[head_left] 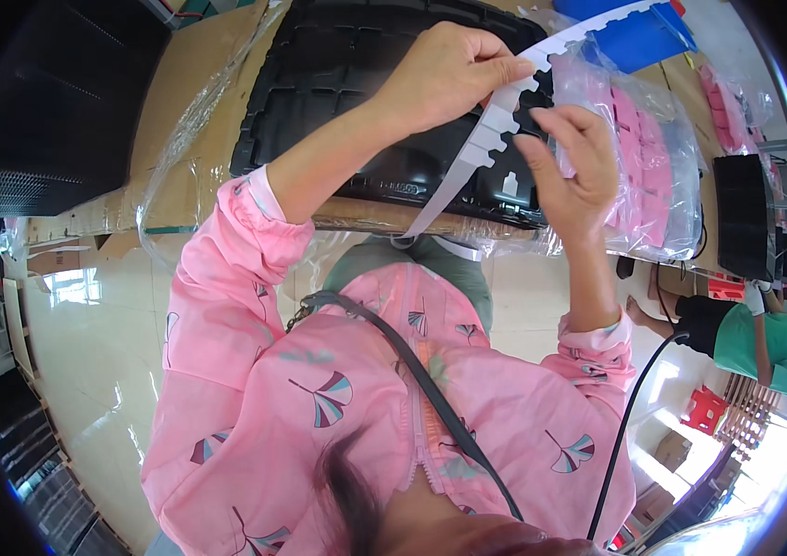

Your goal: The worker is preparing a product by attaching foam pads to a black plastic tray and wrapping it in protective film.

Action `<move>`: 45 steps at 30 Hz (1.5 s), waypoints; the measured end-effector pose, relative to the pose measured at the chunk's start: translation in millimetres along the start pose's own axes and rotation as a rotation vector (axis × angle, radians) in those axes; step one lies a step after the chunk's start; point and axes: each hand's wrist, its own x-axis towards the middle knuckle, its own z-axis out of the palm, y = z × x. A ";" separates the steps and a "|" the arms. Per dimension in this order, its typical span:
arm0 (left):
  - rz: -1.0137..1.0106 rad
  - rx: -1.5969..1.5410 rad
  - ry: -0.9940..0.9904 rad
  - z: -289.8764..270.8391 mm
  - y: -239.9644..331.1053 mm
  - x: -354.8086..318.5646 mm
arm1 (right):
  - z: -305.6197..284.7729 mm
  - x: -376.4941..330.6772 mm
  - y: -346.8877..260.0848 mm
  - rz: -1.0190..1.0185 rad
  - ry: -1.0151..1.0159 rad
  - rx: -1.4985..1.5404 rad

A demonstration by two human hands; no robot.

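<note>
1. Pale toothed strip [479, 146]: curving diagonally above the bench [199, 88], showing a plain white-grey surface, smooth along its upper-left edge and bearing squarish, rounded tabs along the other; it is narrowing toward its lower end
2. Left hand [444, 79]: pinching the strip between thumb and fingers near the middle of its length
3. Right hand [581, 171]: hovering just beside the toothed edge, its fingers curving and standing apart from the thumb, gripping nothing visible
4. Small white tab [510, 183]: showing against the black tray [319, 83], below the right thumb
5. Pink parts [639, 167]: lying in clear plastic, right of the tray
</note>
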 end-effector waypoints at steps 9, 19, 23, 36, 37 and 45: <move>-0.024 0.018 0.025 1.8 -3.4 -2.7 | 26.1 -0.5 3.6 -0.020 0.076 -0.003; -0.039 0.106 0.065 2.1 -5.6 -5.5 | 33.7 4.5 10.0 -0.259 0.132 -0.141; -0.035 0.088 0.068 3.2 -5.8 -5.4 | 31.7 5.3 10.9 -0.342 0.108 -0.187; 0.026 -0.155 0.030 -2.6 6.6 -20.2 | 20.7 24.4 32.5 0.558 -0.198 0.130; 0.262 -0.034 0.081 5.4 6.8 -21.7 | 33.4 33.9 35.3 0.512 -0.346 0.226; 0.185 -0.232 -0.110 26.2 33.6 -58.0 | 157.5 84.0 -12.6 0.161 -1.128 0.495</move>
